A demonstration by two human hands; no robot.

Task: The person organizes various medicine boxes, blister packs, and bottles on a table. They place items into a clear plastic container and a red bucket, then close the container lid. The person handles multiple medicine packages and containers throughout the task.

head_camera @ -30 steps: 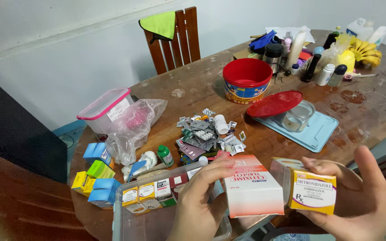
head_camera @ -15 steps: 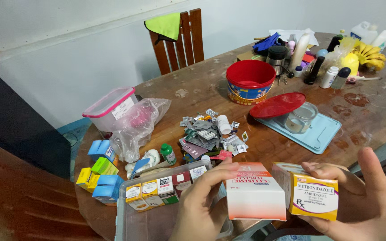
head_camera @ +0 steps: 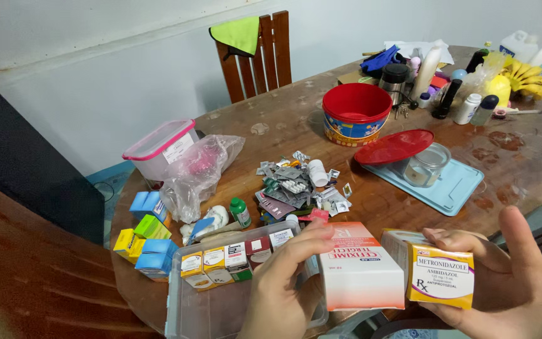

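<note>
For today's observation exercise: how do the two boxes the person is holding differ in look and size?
The white-and-red box in the left hand is larger and mostly white with a pink-red top; the yellow-and-white box in the right hand is smaller with yellow edging. Both are cardboard cartons, held side by side.

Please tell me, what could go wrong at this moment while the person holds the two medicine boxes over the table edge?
1. The left hand grips the pink and white box with its fingers at one end only, so it might tip and fall.
2. The right hand holds the yellow and white box beyond the table edge; a slip could send it to the floor.
3. The clear bin overhangs the edge and could be knocked.
</note>
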